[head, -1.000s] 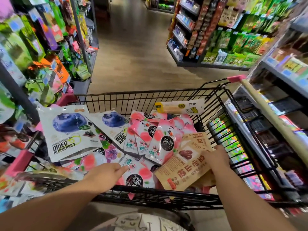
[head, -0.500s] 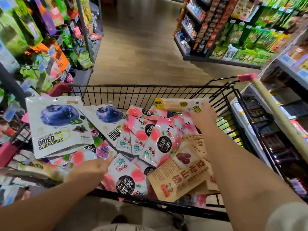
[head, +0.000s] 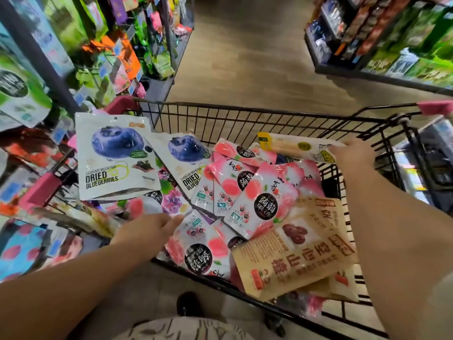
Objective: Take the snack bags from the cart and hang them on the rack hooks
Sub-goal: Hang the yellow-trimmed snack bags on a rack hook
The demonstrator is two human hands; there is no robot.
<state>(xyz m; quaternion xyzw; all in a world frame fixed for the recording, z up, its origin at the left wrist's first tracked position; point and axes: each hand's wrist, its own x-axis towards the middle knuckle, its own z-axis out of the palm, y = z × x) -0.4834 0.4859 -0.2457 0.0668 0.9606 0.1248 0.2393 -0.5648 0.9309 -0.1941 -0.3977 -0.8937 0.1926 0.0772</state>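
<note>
We've got the cart in the aisle, rack left, shelves far right. In the cart: blueberry bags left, jelly bags middle, hawthorn bag near right on top, long pack against the far wall.

Rack blurred; cart cropped right

A shop aisle: a wire cart heaped with snack bags stands on a wood-look floor. A rack of hanging packets with price tags lines the left, stocked shelves the right.
</note>
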